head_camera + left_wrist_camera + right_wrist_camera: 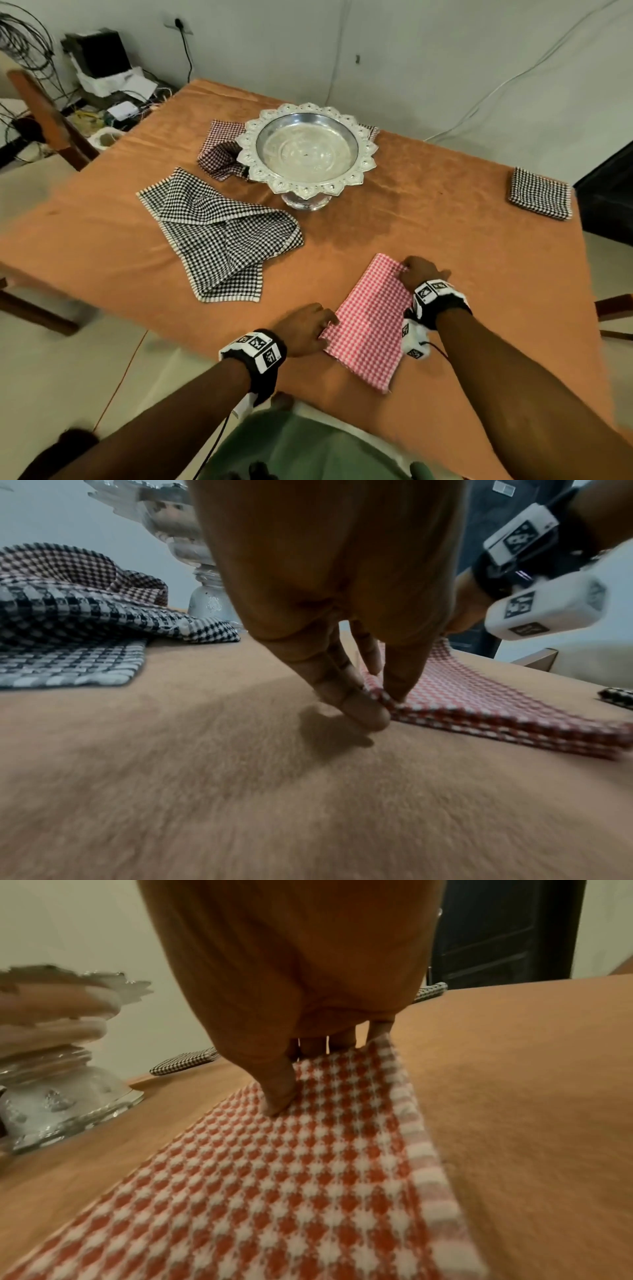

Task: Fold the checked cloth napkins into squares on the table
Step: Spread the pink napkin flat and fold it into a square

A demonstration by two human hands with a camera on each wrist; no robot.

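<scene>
Head view shows how far I am: one black napkin [539, 193] sits folded into a square at the right of the frame, so that one looks done. The red napkin [371, 320] in the lower middle is a folded strip, doubled over by the layers at its edge in the left wrist view, and not yet a square. My left hand [303, 330] pinches its left corner between thumb and fingers [346, 696]. My right hand [419, 272] grips the upper right corner, thumb on top and fingers curled over the edge. I judge one more fold will finish it. Left to do: the loose black cloth [219, 229] at centre left and the dark red cloth [219, 150] crumpled beside the silver tray [306, 150], upper middle.
</scene>
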